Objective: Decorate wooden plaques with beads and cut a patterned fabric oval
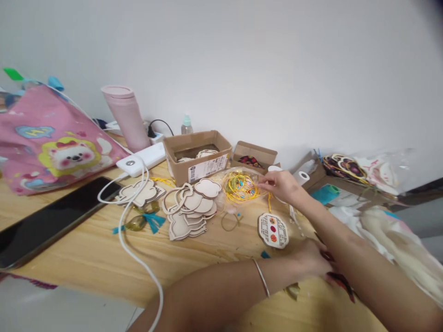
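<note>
The grip of the right hand (282, 185) at the yellow cords (236, 193) beside the cardboard box (178, 168) could not be told. The blurred left hand (311, 258), partly behind the right forearm (349, 246), was at a dark piece (342, 280), its hold unclear.

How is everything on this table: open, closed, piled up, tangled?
Larger cardboard box: open, pieces inside
Smaller cardboard box: open, contents showing
Pink tumbler: upright, looks closed
Mint-capped bottle: upright, capped
Phone: screen dark
White cable: loosely looped
Wooden cutouts: piled up
Yellow cords: tangled
Patterned wooden ornament: lying flat
Right hand: at the cords, hold unclear
Left hand: partly hidden, grip unclear
</note>
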A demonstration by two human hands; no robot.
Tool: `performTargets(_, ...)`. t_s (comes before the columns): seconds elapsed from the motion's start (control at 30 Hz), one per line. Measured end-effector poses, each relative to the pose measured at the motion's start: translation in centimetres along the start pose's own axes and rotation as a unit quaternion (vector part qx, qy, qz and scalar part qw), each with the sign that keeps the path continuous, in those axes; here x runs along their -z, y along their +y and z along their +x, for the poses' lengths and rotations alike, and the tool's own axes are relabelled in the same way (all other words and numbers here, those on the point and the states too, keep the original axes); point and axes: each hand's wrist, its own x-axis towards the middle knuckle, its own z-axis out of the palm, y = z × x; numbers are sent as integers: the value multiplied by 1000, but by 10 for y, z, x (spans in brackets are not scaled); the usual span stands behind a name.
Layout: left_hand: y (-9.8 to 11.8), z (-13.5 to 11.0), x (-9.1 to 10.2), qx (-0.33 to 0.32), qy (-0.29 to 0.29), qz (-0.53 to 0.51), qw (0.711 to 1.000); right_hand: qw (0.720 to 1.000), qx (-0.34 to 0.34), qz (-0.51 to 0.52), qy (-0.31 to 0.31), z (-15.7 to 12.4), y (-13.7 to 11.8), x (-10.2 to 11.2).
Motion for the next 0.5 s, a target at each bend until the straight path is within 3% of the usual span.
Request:
performTargets(0.13,16,-3,3,9,29,-15,999,997,-52,32,36,-67,27,38)
performTargets(0.23,21,-4,3,11,30,-30,999,996,-89,27,16,-130,31,58)
performTargets(0.37,21,-5,0,5,38,-53,998,995,-88,8,34,-183,16,58)
performTargets(0.5,22,-9,-2,6,42,-63,997,997,-33,-49,47,-200,10,44)
